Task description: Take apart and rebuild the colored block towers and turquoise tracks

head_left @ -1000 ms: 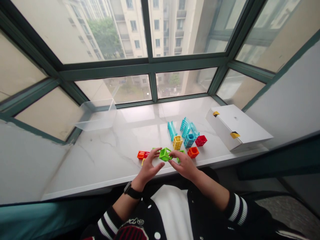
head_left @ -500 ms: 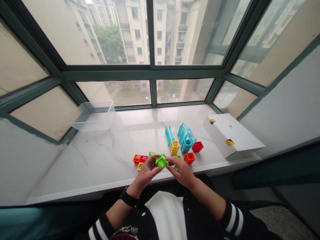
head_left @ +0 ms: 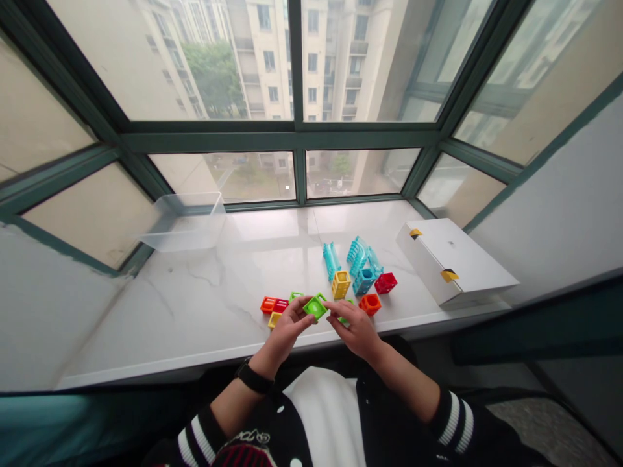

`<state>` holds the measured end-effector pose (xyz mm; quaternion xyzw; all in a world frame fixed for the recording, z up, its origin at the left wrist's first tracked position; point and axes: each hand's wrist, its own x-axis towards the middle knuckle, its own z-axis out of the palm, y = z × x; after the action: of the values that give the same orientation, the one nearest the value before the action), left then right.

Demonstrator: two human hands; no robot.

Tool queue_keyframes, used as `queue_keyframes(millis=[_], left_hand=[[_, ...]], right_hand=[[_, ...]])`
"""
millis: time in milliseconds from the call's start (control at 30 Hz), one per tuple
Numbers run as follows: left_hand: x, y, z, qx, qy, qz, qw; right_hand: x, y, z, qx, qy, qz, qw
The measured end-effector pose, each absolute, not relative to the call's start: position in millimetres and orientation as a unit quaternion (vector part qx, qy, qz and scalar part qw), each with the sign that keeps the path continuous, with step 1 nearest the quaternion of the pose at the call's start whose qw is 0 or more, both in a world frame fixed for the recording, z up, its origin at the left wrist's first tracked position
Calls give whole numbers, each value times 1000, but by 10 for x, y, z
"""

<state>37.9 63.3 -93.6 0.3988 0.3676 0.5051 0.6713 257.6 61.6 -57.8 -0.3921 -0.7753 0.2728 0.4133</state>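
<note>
My left hand pinches a green open-frame toy cube just above the white marble sill. My right hand is beside it, fingertips touching the cube's right side, with another green piece partly hidden under its fingers. Left of my hands lie an orange block, a red block, a yellow piece and a small green piece. Behind them stand a yellow cube, a teal cube, a red cube, an orange cube and teal curved pieces.
A clear plastic bin stands at the sill's back left by the window. A white cardboard box with yellow tape lies at the right end. Window frames close off the back; the sill's front edge runs just before my wrists.
The green cube was lifted off the sill between both hands and is held near the front edge. The view shifted slightly; the other pieces stayed put.
</note>
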Motion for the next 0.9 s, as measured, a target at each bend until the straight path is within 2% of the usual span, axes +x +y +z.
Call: queue_keyframes(millis=[133,367,633,900], left_hand=[[397,635,-902,392,355,507,681],[494,614,-751,426,319,481,697],[584,585,-642,461,291,446,710],[531,617,-819,523,365,444,629]], right_hand=[[2598,613,-558,-410,-751,281,436],[2613,647,-572,-412,-701,384,439],[2619,666,-586,-397,-694,383,463],[2663,673,-610,-406,-665,404,479]])
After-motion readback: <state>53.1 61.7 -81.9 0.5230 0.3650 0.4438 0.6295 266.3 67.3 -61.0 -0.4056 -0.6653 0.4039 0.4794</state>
